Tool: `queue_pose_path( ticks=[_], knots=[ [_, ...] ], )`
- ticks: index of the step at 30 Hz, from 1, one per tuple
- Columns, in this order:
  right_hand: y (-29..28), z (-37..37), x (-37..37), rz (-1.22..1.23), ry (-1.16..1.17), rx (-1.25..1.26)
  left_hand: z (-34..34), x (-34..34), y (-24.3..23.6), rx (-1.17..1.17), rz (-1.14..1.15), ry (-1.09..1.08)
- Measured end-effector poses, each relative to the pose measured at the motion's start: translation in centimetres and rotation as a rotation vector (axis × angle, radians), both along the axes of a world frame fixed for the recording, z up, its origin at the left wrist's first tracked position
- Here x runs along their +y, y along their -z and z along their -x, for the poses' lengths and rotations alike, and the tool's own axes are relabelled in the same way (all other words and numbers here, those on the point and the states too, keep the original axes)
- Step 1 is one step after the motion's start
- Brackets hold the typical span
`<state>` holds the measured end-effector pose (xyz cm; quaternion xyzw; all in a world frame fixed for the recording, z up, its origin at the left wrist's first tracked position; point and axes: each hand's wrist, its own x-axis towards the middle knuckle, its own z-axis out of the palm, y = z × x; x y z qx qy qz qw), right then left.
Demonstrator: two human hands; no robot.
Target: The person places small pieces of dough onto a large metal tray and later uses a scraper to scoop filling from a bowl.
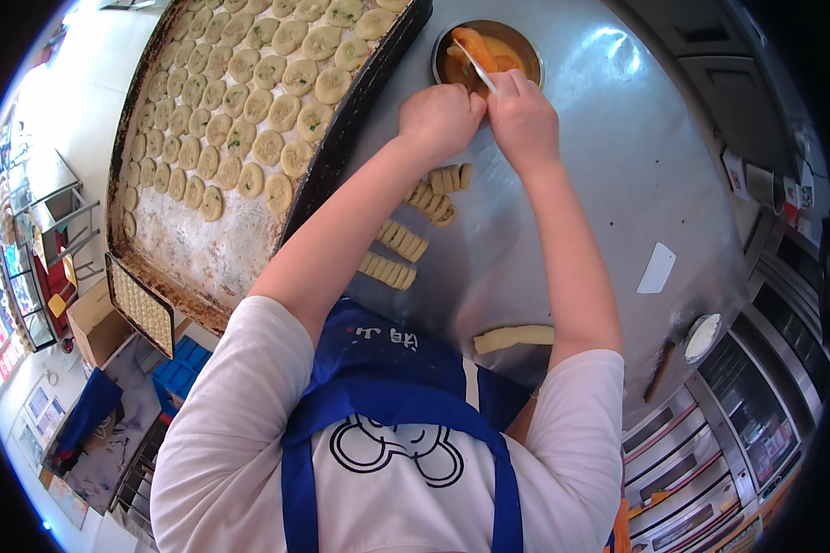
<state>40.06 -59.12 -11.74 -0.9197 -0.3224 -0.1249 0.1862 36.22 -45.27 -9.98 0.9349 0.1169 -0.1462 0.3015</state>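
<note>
Metal bowl (538, 57) containing orange-yellow liquid, at the far middle of the bench (636, 175). A slender pale stick (481, 72) slants over the bowl, its far end against a soft orange mass (471, 43); the nature of the mass cannot be told. The right hand (526, 115), at the near rim, pinches the stick between closed fingers. The left hand (441, 120) is curled just beside it, knuckles up; whether it grips the rim or anything else cannot be told. Nearer the body, short rows of sliced dough (401, 240) lie between the forearms, and a dough strip (514, 338) lies beside the right forearm near the bench's front edge. To the left, the dark raised wall of a baking tray (212, 253), bearing flat dough rounds (269, 71), bounds the left arm's side. To the right, bare metal surface extends to a white scraper (657, 268) and onward to the bench's curved edge. White characters appear on the blue apron (369, 355); a cartoon outline (397, 449) marks the white shirt (378, 507).
</note>
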Motion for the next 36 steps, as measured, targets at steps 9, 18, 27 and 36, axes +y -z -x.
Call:
queue_pose_path(
  ticks=[9, 18, 27, 36],
  knots=[
    [0.4, -0.5, -0.8, -0.138, 0.055, 0.120, 0.3, -0.4, 0.5, 0.011, 0.034, -0.038],
    [-4.3, -0.8, -2.2, -0.016, 0.015, -0.006, 0.9, 0.7, 1.6, 0.045, 0.146, -0.067],
    [-4.4, -3.8, -2.1, 0.159, -0.202, 0.014, 1.9, 0.7, 3.1, -0.186, 0.035, 0.005],
    [-3.3, -2.7, 0.2, 0.229, -0.106, -0.116, 1.2, 0.7, 2.7, -0.282, -0.029, 0.052]
  ],
)
